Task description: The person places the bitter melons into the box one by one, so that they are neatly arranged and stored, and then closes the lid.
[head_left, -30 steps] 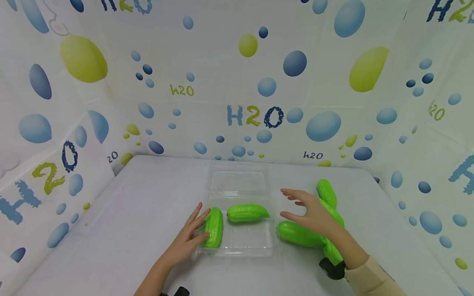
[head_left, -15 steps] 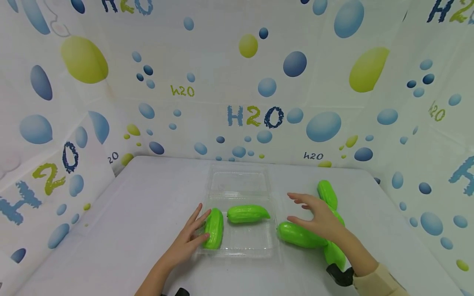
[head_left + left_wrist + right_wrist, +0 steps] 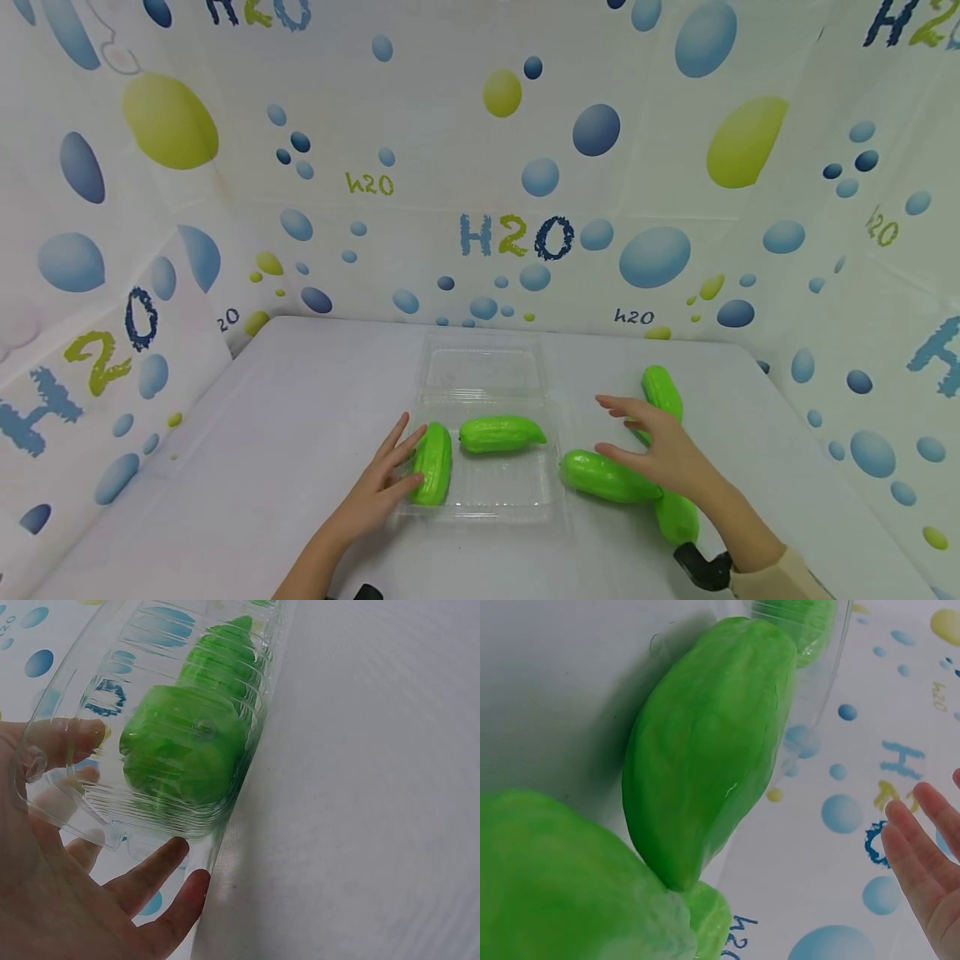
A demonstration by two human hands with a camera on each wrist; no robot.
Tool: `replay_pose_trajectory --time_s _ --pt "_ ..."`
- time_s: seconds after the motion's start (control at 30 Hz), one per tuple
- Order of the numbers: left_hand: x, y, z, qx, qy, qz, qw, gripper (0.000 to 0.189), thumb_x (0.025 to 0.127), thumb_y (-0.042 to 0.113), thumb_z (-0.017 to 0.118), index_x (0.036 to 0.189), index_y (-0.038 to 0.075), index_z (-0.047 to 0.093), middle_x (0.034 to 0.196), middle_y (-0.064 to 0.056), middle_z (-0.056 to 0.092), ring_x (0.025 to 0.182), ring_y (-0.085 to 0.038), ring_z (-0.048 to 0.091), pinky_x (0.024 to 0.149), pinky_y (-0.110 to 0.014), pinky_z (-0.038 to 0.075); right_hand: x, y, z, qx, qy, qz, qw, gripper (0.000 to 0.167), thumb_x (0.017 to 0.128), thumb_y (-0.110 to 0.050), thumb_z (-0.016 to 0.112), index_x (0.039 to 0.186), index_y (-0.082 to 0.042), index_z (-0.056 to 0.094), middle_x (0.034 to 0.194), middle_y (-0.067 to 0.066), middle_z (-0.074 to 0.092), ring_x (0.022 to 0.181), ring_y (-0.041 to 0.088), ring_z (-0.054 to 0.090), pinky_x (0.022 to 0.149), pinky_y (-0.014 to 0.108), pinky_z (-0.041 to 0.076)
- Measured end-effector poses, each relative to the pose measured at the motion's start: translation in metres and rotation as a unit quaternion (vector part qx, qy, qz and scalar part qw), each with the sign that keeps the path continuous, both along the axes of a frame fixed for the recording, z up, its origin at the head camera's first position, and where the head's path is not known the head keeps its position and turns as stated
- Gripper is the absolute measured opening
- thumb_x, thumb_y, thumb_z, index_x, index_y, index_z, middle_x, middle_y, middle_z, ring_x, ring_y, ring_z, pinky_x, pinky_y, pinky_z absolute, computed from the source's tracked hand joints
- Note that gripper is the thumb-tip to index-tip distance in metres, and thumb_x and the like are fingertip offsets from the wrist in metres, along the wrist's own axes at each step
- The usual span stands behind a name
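A clear plastic hinged box [image 3: 502, 492] lies with its lid laid back on the white table. Inside it are two bright green, ridged, squash-like vegetables: one upright in the picture [image 3: 432, 465] at the left end, the other crosswise [image 3: 502, 434]. My left hand [image 3: 378, 479] rests at the box's left wall, fingers spread and fairly straight; the left wrist view shows the fingertips [image 3: 177, 849] by the clear plastic. Over several more green vegetables [image 3: 611, 477] right of the box, my right hand [image 3: 663, 450] hovers, thumb and fingers apart, holding nothing. It partly hides one of them.
The box's raised lid [image 3: 483, 371] lies toward the back of the table [image 3: 315, 375]. A printed curtain [image 3: 375, 233] with bubbles stands behind and on both sides. One loose vegetable [image 3: 677, 518] lies near the right wrist's black camera strap [image 3: 705, 568].
My right hand has drifted right and slightly down, away from the box, its fingers still apart. The left hand and the vegetables have stayed put.
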State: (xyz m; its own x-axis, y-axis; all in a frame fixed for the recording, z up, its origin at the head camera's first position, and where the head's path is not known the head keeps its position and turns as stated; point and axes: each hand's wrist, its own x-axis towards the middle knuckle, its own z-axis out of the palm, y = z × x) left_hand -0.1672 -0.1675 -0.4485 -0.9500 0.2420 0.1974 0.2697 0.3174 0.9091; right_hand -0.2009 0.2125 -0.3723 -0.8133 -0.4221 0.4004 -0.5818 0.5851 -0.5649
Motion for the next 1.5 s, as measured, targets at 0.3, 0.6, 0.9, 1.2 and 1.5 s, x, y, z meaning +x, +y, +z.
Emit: replay_pose_trajectory --time_s 0.3,0.6,0.9,1.2,1.5 --pt "0.0 0.0 0.0 0.001 0.001 0.003 1.0 0.057 0.087 0.01 0.06 0.14 0.011 0.038 0.153 -0.011 0.004 0.13 -0.041 0.027 0.079 -0.022 0.047 0.004 0.007 -0.004 -0.004 0.005 0.001 1.0 0.055 0.075 -0.021 0.076 0.125 -0.009 0.055 0.121 0.006 0.058 0.102 0.015 0.055 0.081 0.041 0.049" --pt "0.0 0.0 0.0 -0.004 0.001 0.006 1.0 0.057 0.087 0.011 0.06 0.14 0.012 0.039 0.153 -0.01 0.004 0.13 -0.04 0.027 0.079 -0.021 0.046 0.007 0.014 -0.009 -0.007 0.003 -0.008 0.9999 0.053 0.077 -0.022 0.075 0.124 -0.011 0.055 0.119 0.004 0.059 0.101 0.009 0.055 0.081 0.039 0.049" --pt "0.0 -0.001 -0.001 -0.009 0.007 0.003 0.9999 0.056 0.088 0.013 0.059 0.14 0.012 0.038 0.153 -0.011 0.004 0.13 -0.041 0.026 0.085 -0.031 0.047 0.008 0.018 -0.02 -0.004 -0.007 -0.008 0.9999 0.053 0.077 -0.025 0.074 0.124 -0.013 0.055 0.119 0.004 0.059 0.101 0.014 0.057 0.08 0.038 0.05" --pt "0.0 -0.001 0.0 -0.01 0.007 0.001 0.9999 0.055 0.089 0.014 0.059 0.14 0.012 0.039 0.153 -0.011 0.004 0.132 -0.04 0.023 0.088 -0.039 0.045 0.008 0.02 -0.034 0.008 -0.018 -0.009 0.9998 0.053 0.076 -0.029 0.075 0.123 -0.013 0.057 0.117 0.003 0.06 0.098 0.024 0.06 0.077 0.036 0.051" --pt "0.0 0.0 0.001 -0.013 0.001 0.006 0.9999 0.055 0.089 0.015 0.059 0.14 0.012 0.039 0.153 -0.01 0.004 0.133 -0.039 0.022 0.088 -0.038 0.045 0.007 0.021 -0.041 0.013 -0.046 -0.002 0.9988 0.055 0.076 -0.031 0.074 0.123 -0.008 0.056 0.116 0.01 0.061 0.097 0.03 0.059 0.075 0.041 0.051"
